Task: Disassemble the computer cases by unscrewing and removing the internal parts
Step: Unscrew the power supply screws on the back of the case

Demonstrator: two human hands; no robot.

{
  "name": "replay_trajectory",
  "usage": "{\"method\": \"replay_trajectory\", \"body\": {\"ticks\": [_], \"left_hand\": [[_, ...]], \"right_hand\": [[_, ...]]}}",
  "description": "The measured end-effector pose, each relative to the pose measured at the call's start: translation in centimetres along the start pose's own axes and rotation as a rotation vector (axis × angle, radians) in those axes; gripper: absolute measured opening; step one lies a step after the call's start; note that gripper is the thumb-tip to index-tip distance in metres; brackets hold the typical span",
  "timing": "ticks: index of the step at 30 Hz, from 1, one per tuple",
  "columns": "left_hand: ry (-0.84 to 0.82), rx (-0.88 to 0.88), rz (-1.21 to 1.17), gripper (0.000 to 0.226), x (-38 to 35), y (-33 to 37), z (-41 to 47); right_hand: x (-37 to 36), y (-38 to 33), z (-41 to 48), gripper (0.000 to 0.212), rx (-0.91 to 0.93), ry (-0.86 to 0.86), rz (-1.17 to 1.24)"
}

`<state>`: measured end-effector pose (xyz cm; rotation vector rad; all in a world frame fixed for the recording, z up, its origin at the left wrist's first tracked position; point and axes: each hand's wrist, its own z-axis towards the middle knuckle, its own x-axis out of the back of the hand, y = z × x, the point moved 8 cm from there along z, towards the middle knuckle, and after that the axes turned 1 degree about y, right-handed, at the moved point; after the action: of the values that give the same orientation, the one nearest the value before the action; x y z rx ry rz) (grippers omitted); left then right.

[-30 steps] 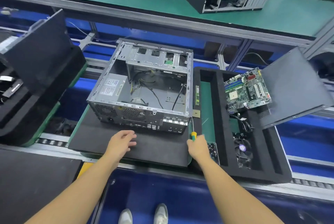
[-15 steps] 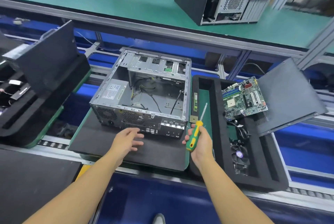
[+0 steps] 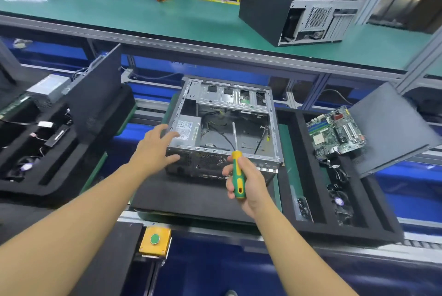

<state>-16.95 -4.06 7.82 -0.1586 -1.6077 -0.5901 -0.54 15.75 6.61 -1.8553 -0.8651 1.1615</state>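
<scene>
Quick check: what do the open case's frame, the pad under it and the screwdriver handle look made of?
Case frame: bare sheet metal, probably steel, silvery with punched slots.
Pad: matte black, looks like foam or rubber; cannot tell which.
Screwdriver handle: smooth green-and-yellow plastic, with a slight sheen.

Left hand [image 3: 155, 150]: fingers spread, nearly straight, palm down, arm extended forward. Right hand [image 3: 248, 181]: fingers curled round screwdriver [image 3: 236, 163] handle, shaft pointing up and away. Both forearms bare.
</scene>
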Motion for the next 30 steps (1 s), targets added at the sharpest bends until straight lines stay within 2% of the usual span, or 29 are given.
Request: {"method": "replay_trajectory", "body": {"ticks": [2,4,7,12,16,21,24,27,30], "left_hand": [[-0.034,-0.063,-0.076,0.043,-0.7,-0.3,0.8],[0.029,-0.086,-0.149,0.03,-1.1,0.1,1.3],[0.158,-0.065,-0.115,0.026,-1.3,0.6,1.4],[0.085,-0.011,-0.075,0.026,-1.1,0.8,1.2],[0.104,0.006,-0.033,0.028,-0.9,1.8,-0.8],[0.094,-0.025,0.28,0.035,-0.7,3.3,-2.2],[0.15,-0.155,0.409,0.05,-0.8,4.7,-1.8],[0.035,-0.375,0.265,0.06,-2.8,6.2,-1.8],[0.011,-0.391,0.072,0.059,-3.4,5.8,-2.0]], "right_hand": [[-1.4,1.4,-0.3,0.026,-0.029,0.043,-0.045],[-2.3,2.7,-0.5,0.024,-0.058,0.086,-0.107],[-2.7,4.0,-0.6,0.023,-0.096,0.152,-0.139],[-2.7,5.3,-1.0,0.029,-0.163,0.205,-0.108],[-2.8,6.5,-1.9,0.019,-0.158,0.159,-0.165],[-2.2,9.6,-4.0,0.01,-0.174,0.127,-0.207],[-1.9,10.9,-4.6,0.011,-0.199,0.126,-0.323],[-1.9,10.9,-4.6,0.012,-0.217,0.145,-0.383],[-2.0,10.5,-4.6,0.012,-0.226,0.162,-0.402]]}}
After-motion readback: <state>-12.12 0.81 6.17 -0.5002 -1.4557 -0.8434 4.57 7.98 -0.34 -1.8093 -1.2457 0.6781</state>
